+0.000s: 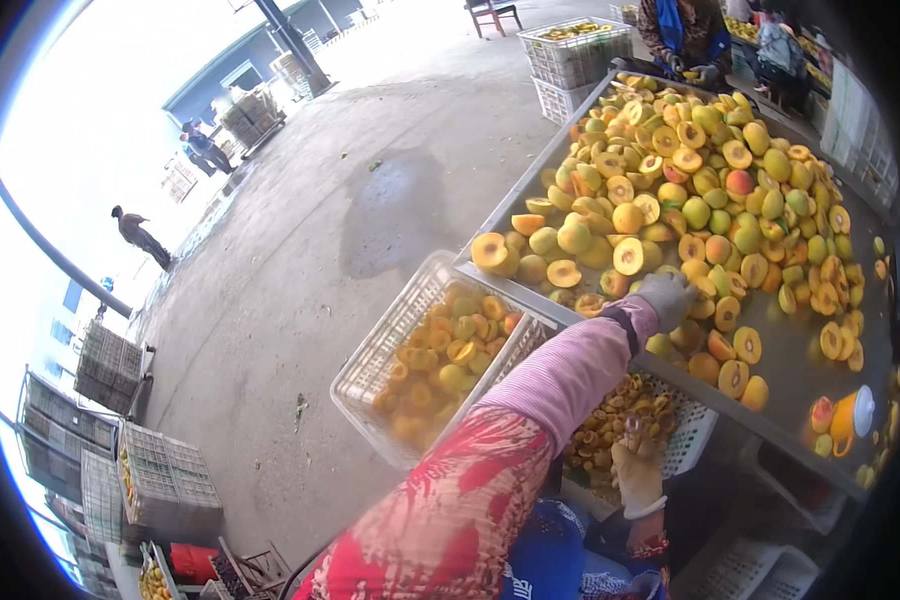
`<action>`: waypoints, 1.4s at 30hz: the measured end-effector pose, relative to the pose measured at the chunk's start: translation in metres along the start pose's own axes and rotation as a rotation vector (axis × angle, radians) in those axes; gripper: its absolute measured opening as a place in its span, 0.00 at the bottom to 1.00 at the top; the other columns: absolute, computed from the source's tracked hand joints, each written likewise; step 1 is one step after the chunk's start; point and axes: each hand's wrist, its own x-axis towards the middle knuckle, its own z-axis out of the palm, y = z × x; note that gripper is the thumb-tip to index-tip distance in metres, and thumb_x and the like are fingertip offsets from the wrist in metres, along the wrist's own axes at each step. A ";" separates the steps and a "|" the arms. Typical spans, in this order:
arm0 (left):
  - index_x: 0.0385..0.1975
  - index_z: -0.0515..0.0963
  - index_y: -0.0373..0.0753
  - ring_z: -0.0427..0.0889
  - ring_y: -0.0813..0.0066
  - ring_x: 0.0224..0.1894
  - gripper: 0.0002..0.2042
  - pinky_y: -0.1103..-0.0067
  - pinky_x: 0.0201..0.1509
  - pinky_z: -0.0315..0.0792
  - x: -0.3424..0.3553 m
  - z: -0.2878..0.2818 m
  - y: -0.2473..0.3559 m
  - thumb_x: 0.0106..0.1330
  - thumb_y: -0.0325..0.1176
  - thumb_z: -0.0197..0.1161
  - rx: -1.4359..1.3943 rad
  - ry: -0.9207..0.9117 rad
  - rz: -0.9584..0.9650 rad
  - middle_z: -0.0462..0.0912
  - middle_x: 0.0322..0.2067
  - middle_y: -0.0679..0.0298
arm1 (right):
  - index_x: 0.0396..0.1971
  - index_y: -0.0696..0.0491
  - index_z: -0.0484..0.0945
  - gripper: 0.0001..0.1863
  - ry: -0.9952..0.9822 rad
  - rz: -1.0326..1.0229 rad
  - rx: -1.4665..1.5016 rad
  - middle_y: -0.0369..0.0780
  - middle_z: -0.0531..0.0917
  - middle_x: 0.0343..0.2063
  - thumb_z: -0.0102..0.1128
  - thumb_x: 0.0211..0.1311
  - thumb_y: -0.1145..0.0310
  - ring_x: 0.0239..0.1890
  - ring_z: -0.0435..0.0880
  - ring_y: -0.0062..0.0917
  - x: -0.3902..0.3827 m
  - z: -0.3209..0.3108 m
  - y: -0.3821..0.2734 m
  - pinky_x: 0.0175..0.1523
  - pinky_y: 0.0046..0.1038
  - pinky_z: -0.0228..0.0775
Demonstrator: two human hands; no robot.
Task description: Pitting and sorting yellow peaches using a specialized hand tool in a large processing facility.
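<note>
A broad metal table carries a heap of yellow-orange peaches, many halved with the pit showing. My left hand, in a grey glove, reaches into the near side of the heap; its fingers curl down among the fruit, and what they grip is hidden. Lower down, my right hand, in a beige glove, is closed around a thin shiny tool whose exact kind is unclear. It hovers over a white crate of peach pits and scraps below the table edge.
Left of the table stands a white crate of peach halves. An orange mug with a pale lid sits at the table's right end. Across the table a co-worker handles fruit beside stacked crates. More crates stand at lower left.
</note>
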 end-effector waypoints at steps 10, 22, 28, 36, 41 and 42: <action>0.44 0.74 0.40 0.78 0.58 0.43 0.17 0.67 0.39 0.71 -0.027 -0.023 0.012 0.52 0.29 0.61 -0.044 0.285 -0.134 0.77 0.41 0.53 | 0.42 0.55 0.69 0.17 0.159 0.357 0.859 0.36 0.75 0.21 0.54 0.64 0.57 0.14 0.71 0.18 0.026 -0.042 -0.036 0.18 0.18 0.62; 0.44 0.74 0.39 0.79 0.73 0.37 0.13 0.79 0.42 0.75 -0.198 0.093 0.028 0.59 0.29 0.61 -2.166 0.350 -0.559 0.78 0.38 0.63 | 0.42 0.56 0.77 0.17 0.252 0.028 0.295 0.42 0.82 0.35 0.56 0.64 0.58 0.37 0.80 0.24 0.030 0.006 -0.041 0.44 0.28 0.70; 0.31 0.72 0.35 0.79 0.69 0.34 0.06 0.73 0.41 0.76 -0.211 0.070 0.016 0.64 0.31 0.56 -2.134 0.559 -0.357 0.79 0.33 0.57 | 0.37 0.52 0.77 0.09 0.071 -0.327 -0.365 0.49 0.74 0.34 0.56 0.56 0.68 0.33 0.79 0.41 0.003 0.025 -0.058 0.37 0.38 0.71; 0.51 0.70 0.32 0.78 0.65 0.43 0.22 0.71 0.50 0.73 -0.199 0.082 0.029 0.68 0.46 0.51 -1.688 0.586 -0.331 0.77 0.40 0.57 | 0.42 0.55 0.72 0.20 -0.075 -0.208 -0.511 0.51 0.79 0.34 0.51 0.63 0.52 0.35 0.82 0.45 -0.001 0.017 -0.061 0.39 0.41 0.75; 0.46 0.74 0.31 0.78 0.67 0.41 0.20 0.74 0.49 0.72 -0.193 0.125 0.010 0.69 0.45 0.49 -1.765 0.612 -0.324 0.79 0.39 0.56 | 0.45 0.55 0.69 0.22 -0.063 0.053 -0.322 0.53 0.78 0.40 0.52 0.61 0.53 0.39 0.80 0.48 0.006 0.032 -0.049 0.41 0.42 0.74; 0.44 0.75 0.31 0.78 0.67 0.40 0.20 0.74 0.48 0.73 -0.193 0.119 0.014 0.69 0.45 0.49 -1.750 0.609 -0.343 0.80 0.38 0.56 | 0.45 0.55 0.69 0.22 -0.065 0.061 -0.319 0.53 0.78 0.40 0.52 0.61 0.53 0.39 0.80 0.48 0.006 0.036 -0.044 0.41 0.42 0.74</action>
